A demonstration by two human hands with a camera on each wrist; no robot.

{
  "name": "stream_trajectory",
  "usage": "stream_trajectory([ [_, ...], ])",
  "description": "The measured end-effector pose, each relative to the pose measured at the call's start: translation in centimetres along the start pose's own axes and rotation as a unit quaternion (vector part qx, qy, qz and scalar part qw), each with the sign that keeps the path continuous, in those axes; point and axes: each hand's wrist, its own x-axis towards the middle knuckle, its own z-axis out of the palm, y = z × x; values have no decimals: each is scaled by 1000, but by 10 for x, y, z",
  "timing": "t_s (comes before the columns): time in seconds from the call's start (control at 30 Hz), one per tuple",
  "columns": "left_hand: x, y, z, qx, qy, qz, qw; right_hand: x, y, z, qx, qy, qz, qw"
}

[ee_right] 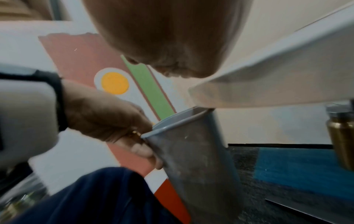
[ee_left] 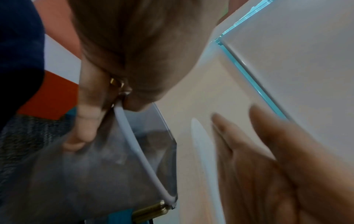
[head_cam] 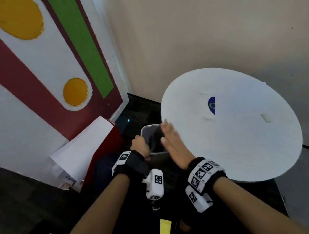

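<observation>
The left hand (head_cam: 139,145) grips the near rim of a grey bin (head_cam: 158,155). Its fingers (ee_left: 86,121) are curled down the outside wall and the thumb is hooked over the rim's white edge. The bin sits low, between the person's dark blue trouser knee and the round white table (head_cam: 230,142), with its open mouth partly under the table's edge. From the right wrist it looks tilted, and its bottom is hidden. The right hand (head_cam: 173,146) is released and holds nothing, fingers straight and together, held flat over the bin's mouth just beside the table's rim. I cannot tell whether it touches that rim. A painted board (head_cam: 29,83) with yellow circles and a green stripe leans behind the bin on the left.
</observation>
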Motion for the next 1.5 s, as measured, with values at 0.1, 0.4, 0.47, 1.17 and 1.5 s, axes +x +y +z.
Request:
stream_trajectory([
  [0.1,5,0,-4,-32,-5,3,999,-4,23,-17,-62,107,82,989],
  [0.4,0,-4,-3,-29,-14,5,999,26,3,12,-194,57,126,971],
  [0.47,-1,-4,-1,-18,-12,5,1000,34,-10,18,-145,-2,62,988],
  [1.17,17,-3,0,3,-38,29,999,4,-10,6,77,21,43,996],
  [1.5,90,-5,-43,99,-33,78,991,-39,59,-31,-277,22,89,956],
])
